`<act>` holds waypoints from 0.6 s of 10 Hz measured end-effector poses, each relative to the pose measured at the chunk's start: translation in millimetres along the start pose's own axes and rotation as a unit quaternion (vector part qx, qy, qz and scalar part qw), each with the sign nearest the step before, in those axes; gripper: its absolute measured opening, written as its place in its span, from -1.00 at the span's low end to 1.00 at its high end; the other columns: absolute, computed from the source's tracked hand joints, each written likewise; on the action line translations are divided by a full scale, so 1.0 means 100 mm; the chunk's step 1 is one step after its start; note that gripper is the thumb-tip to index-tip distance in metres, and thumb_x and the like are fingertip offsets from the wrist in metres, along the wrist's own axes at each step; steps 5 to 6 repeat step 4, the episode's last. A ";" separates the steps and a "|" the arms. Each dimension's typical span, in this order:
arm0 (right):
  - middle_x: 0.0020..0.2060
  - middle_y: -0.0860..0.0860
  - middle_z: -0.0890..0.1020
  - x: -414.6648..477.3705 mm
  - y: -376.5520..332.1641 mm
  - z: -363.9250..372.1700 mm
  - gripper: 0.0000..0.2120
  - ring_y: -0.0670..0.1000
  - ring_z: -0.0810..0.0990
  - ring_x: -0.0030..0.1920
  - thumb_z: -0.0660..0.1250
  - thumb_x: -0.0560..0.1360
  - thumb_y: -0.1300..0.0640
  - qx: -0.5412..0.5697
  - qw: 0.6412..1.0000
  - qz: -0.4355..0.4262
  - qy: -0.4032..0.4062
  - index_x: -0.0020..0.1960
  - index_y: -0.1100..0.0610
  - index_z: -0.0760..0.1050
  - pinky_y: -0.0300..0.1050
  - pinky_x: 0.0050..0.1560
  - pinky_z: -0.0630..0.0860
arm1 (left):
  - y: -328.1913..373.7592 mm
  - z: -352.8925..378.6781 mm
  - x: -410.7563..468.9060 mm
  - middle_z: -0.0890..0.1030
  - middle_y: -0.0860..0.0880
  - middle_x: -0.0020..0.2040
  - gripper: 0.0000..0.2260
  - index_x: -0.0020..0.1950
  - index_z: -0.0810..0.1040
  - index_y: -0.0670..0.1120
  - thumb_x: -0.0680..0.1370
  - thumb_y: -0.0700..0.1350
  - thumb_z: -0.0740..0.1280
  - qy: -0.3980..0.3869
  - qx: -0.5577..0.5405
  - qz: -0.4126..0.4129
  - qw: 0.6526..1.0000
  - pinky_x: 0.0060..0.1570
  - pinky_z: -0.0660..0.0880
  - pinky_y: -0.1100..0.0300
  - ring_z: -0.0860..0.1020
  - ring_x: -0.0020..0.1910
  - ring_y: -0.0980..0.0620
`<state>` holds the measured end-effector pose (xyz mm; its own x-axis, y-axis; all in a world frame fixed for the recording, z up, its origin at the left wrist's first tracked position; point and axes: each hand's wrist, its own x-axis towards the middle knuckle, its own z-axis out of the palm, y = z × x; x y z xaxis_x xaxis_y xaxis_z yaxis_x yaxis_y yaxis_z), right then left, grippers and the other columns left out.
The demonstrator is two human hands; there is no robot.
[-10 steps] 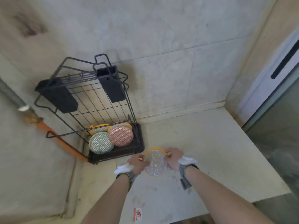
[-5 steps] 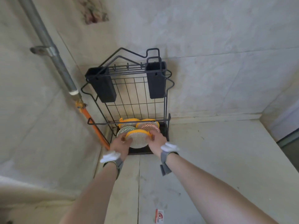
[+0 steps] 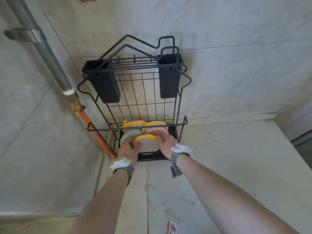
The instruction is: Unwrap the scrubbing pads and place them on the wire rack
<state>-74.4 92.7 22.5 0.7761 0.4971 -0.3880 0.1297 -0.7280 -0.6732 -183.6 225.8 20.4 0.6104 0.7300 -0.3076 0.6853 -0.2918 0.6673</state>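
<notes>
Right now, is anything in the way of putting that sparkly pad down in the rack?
Yes, partly. The silver pad, between the left hand and right hand, is already past the front rail, but four other pads cover the black tray, so it lies on top of them.

Grey pipe (image 3: pixel 50 56) down the wall corner, orange hose (image 3: pixel 94 127) below it, small red-and-white packet (image 3: pixel 171 227) lying on the pale surface (image 3: pixel 219 149)

Count: 5 pads (image 3: pixel 147 145) in 1 rack (image 3: pixel 135 85); 2 black cups (image 3: pixel 103 81) on the rack; 2 hands (image 3: pixel 127 149); 1 pipe (image 3: pixel 49 53).
</notes>
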 end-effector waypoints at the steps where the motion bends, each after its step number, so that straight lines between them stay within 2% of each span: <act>1: -0.13 0.04 0.60 0.01 0.03 0.02 -0.57 0.09 0.59 -0.17 0.03 0.58 -0.19 -0.012 1.000 0.004 0.004 0.20 0.03 0.50 -0.09 -0.16 0.50 | -0.02 0.03 -0.02 0.60 -0.04 -0.09 -0.66 0.15 0.51 -0.08 0.51 0.12 0.32 0.005 -0.004 -0.004 1.000 0.00 0.52 0.06 0.60 -0.02 -0.14; 2: -0.11 0.03 0.60 -0.05 0.06 0.02 -0.59 0.10 0.61 -0.15 0.05 0.57 -0.19 0.001 1.000 0.000 0.009 0.24 -0.01 0.46 -0.06 -0.13 0.54 | -0.01 0.03 -0.12 0.63 -0.07 0.08 -0.57 0.26 0.48 -0.08 0.50 0.13 0.35 0.036 -0.022 -0.001 0.999 0.11 0.52 0.05 0.59 0.09 -0.12; 3: -0.04 0.05 0.62 -0.09 0.05 -0.02 -0.58 0.13 0.62 -0.07 0.08 0.55 -0.21 0.011 1.000 -0.011 0.023 0.27 0.00 0.42 -0.02 -0.07 0.54 | 0.03 -0.04 -0.17 0.60 -0.06 0.19 -0.51 0.33 0.44 -0.07 0.50 0.16 0.33 0.028 -0.032 -0.015 0.999 0.11 0.47 0.12 0.56 0.16 -0.10; 4: -0.08 0.07 0.64 -0.14 0.09 -0.04 -0.52 0.14 0.63 -0.11 0.08 0.51 -0.27 -0.006 1.000 -0.024 0.006 0.23 0.03 0.40 0.03 -0.07 0.58 | 0.17 -0.09 -0.25 0.62 -0.06 0.17 -0.56 0.30 0.47 -0.06 0.52 0.16 0.29 0.018 -0.019 -0.020 0.999 0.15 0.50 0.07 0.57 0.14 -0.11; 6: -0.08 0.07 0.64 -0.14 0.09 -0.04 -0.52 0.14 0.63 -0.11 0.08 0.51 -0.27 -0.006 1.000 -0.024 0.006 0.23 0.03 0.40 0.03 -0.07 0.58 | 0.17 -0.09 -0.25 0.62 -0.06 0.17 -0.56 0.30 0.47 -0.06 0.52 0.16 0.29 0.018 -0.019 -0.020 0.999 0.15 0.50 0.07 0.57 0.14 -0.11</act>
